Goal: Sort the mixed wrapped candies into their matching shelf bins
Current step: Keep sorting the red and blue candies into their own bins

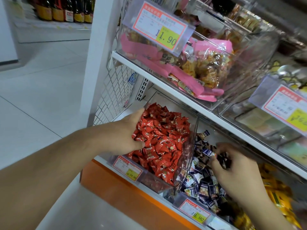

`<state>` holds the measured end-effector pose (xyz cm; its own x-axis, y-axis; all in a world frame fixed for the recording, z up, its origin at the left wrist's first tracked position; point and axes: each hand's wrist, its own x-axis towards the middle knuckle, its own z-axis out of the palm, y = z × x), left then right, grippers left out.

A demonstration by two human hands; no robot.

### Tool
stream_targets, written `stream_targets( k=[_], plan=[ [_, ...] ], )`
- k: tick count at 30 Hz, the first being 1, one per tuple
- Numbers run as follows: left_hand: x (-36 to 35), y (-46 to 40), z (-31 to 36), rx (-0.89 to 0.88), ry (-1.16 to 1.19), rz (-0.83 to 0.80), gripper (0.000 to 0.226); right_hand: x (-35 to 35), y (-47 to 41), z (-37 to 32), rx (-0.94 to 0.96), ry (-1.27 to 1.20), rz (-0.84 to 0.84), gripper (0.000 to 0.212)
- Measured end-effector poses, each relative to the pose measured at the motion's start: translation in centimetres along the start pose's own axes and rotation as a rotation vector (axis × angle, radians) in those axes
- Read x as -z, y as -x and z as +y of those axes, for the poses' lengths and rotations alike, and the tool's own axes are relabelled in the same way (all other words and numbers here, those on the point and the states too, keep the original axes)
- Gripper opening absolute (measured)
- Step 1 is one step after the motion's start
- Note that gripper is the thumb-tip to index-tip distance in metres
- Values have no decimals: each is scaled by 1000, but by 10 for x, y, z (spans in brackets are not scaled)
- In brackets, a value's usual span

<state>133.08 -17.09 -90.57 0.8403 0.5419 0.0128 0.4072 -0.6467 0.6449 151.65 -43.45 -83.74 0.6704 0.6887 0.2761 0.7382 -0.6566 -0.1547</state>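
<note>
A person's left hand (131,133) lies with relaxed fingers on red candies (162,140) filling a clear bin (192,138) at 9 o'clock; at 3 o'clock, past the bin wall, the right hand (232,170) pinches a dark-wrapped candy (210,153) over its bin under the upper shelf edge (191,105).

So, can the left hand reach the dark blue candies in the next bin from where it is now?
Probably not directly. The left hand rests in the red candies, and the clear bin wall stands between it and the dark blue candies. It would need to lift over that wall; the right hand is already there.
</note>
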Motion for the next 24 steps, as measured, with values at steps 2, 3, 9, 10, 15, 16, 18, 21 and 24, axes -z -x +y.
stream_targets(
  k=[2,3,9,10,15,16,18,21,24],
  plan=[
    [4,-1,0,20,14,-108,110,-1,5,11,-56,70,-31,24],
    [6,1,3,32,14,-182,111,-1,7,13,-45,86,-58,36],
    [5,-1,27,-154,-287,80,97,-14,22,-20,233,-130,-281,53],
    [0,-2,34,-224,-276,116,88,-18,23,-23,248,-143,-315,53],
    [-35,-20,52,-316,-84,-89,56,-20,17,-19,219,-156,-367,61],
    [-41,-25,52,-299,-104,-154,56,-21,17,-16,215,-189,-363,60],
    [-52,-34,49,-287,-190,-233,57,-23,17,-11,214,-256,-342,56],
    [-60,-39,40,-278,-333,-217,52,-28,19,-6,211,-306,-336,53],
    [-53,-34,41,-224,-437,-194,47,-28,19,-1,205,-328,-340,53]
  ],
)
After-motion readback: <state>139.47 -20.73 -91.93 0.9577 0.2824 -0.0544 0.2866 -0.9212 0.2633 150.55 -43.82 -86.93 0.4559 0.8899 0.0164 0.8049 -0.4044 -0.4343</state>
